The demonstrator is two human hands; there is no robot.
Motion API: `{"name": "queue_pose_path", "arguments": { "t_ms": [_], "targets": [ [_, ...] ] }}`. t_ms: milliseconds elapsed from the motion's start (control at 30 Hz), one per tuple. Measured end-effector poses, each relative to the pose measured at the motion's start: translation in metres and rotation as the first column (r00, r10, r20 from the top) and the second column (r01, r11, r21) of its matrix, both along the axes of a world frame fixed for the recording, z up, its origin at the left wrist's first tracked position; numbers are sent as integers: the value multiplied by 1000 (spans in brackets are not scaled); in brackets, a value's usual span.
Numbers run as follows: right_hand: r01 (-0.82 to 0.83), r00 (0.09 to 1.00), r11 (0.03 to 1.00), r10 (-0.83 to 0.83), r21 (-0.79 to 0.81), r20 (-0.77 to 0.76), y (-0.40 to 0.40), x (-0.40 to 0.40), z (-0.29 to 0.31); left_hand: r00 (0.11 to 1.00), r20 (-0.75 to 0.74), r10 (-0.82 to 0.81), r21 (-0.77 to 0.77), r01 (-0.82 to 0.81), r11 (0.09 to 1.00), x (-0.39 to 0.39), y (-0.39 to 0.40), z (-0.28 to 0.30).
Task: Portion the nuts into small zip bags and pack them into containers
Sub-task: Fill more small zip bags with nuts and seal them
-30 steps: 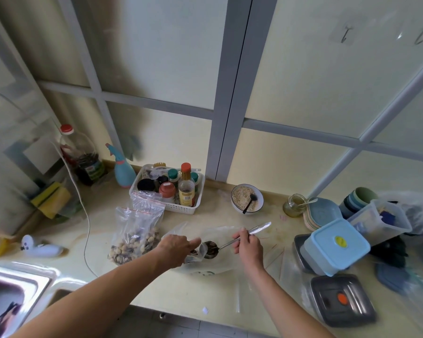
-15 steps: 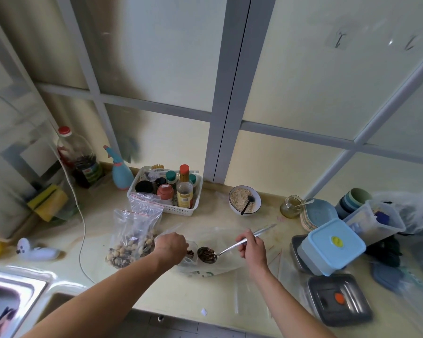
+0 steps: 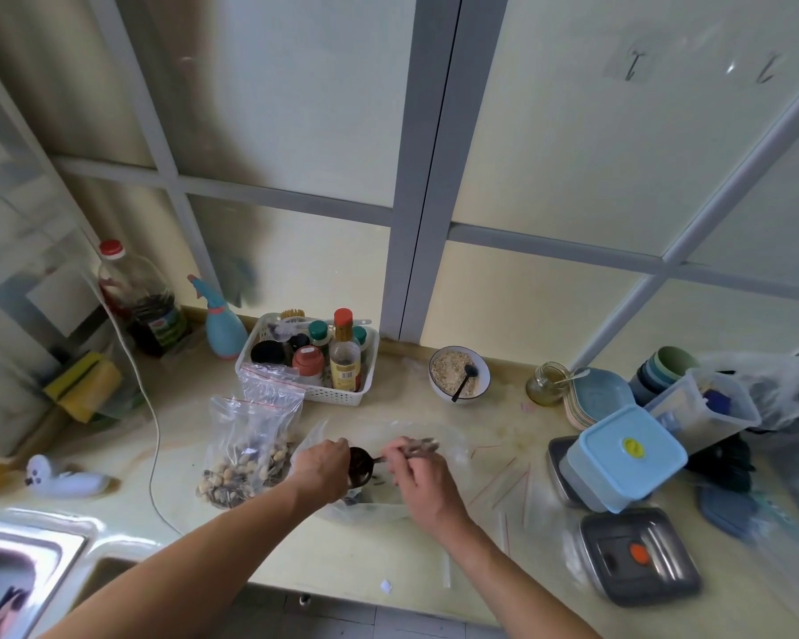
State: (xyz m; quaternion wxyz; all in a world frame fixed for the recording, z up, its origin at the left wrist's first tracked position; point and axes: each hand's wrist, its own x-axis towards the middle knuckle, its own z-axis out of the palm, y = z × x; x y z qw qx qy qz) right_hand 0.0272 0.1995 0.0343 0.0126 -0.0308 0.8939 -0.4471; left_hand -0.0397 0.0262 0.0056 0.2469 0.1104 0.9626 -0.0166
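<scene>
The right hand (image 3: 418, 477) pinches a spoon (image 3: 365, 465); its bowl sits between both hands. The left hand (image 3: 321, 465) grips a small bag, mostly hidden. The nut bag (image 3: 245, 447) lies just left of it.

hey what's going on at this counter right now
A person is spooning nuts at a kitchen counter. The right hand grips a metal spoon, its loaded bowl next to the left hand, which seems to hold a small clear bag over a larger plastic bag. A zip bag of mixed nuts stands to the left; lidded containers wait on the right.
</scene>
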Motion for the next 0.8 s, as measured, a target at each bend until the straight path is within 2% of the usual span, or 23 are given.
{"name": "queue_pose_path", "arguments": {
  "t_ms": [67, 167, 267, 333, 533, 633, 700, 800],
  "targets": [
    [-156, 979, 968, 178, 197, -96, -7, 2, -6, 1000, -5, 6, 16, -6, 1000, -1, 0, -1],
    [-344, 908, 826, 413, 446, -64, -14, 6, -18, 1000, -3, 25, 26, -25, 999, 0, 1, 0],
    [-398, 846, 753, 523, 524, -110, -16, 9, -18, 999, 8, 42, 52, -42, 998, 0, -2, -2],
    [-378, 826, 749, 538, 545, -167, -16, 8, -18, 997, 10, 77, 100, -78, 992, -1, -5, -3],
    [-447, 756, 671, 636, 591, -151, -4, 4, -11, 985, 20, 174, 160, -175, 971, -5, -10, -2],
    [-412, 743, 705, 627, 578, -235, 2, 1, -6, 983, 17, 184, 162, -185, 969, -5, -8, 0],
    [-356, 742, 776, 574, 521, -347, 7, 2, -4, 981, 12, 193, 155, -193, 969, -5, -8, 1],
    [-190, 800, 930, 333, 316, -498, 13, 6, 0, 979, 10, 205, 141, -205, 969, -6, -10, 3]
  ]
}}
